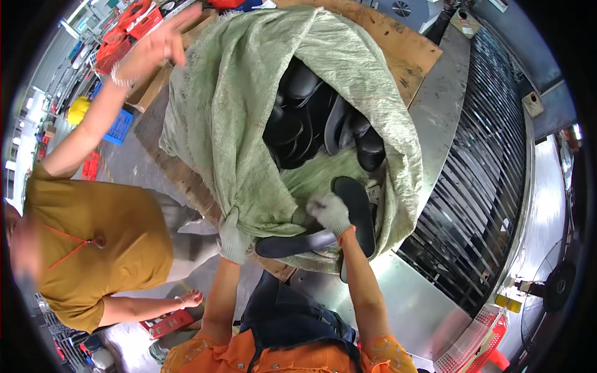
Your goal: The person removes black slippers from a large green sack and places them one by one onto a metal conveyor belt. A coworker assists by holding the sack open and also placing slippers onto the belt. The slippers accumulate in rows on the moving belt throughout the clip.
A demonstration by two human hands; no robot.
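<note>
A large pale green woven sack [242, 81] lies with its mouth open before me. Inside are several glossy black shoe-shaped pieces [303, 84], bunched toward the far side. My left hand [234, 239], in a white glove, is closed on the near left edge of the sack. Over the near part of the opening is my right hand [329, 212], gloved too, with its fingers curled; what they hold, if anything, is hidden. Right beside it is a flat black shoe sole [357, 205]. Another dark sole [295, 244] lies sideways across the sack's near rim, between my two hands.
At my left stands a person in a mustard shirt [106, 242], one arm stretched out over the sack's far left side. A metal roller conveyor [466, 174] runs along the right. Brown board [398, 50] lies behind the sack. A red basket [476, 342] and fan [556, 286] are at lower right.
</note>
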